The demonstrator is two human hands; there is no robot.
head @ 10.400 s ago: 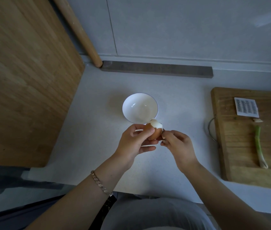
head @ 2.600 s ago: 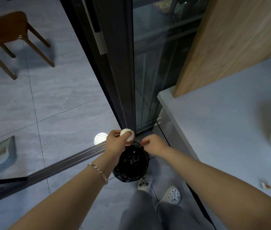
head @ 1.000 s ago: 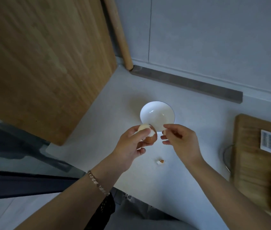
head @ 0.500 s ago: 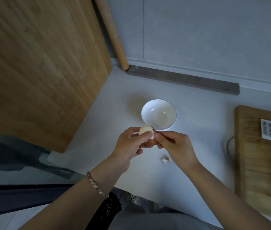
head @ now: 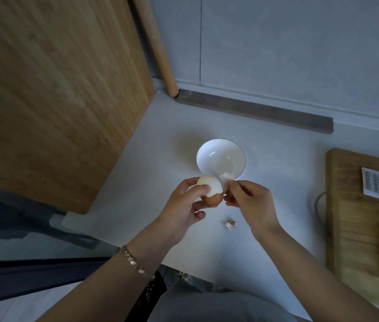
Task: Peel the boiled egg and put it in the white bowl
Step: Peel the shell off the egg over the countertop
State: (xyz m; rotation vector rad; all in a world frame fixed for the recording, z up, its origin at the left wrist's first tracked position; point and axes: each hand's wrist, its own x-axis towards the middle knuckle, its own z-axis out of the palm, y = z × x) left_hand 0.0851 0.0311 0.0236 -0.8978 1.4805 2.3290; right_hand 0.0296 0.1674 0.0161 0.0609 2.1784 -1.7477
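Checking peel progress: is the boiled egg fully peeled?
Partly peeled: boiled egg shows white on top, brown shell underneath; right hand pulls a shell piece.

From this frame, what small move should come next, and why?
Probably pull the shell strip free with the right hand. The left hand holds the egg, whose lower end is brown with shell, and the white bowl holds nothing yet.

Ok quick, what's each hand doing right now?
Left hand: closed around the partly peeled egg.
Right hand: fingers pinched on a strip of shell coming off the egg.
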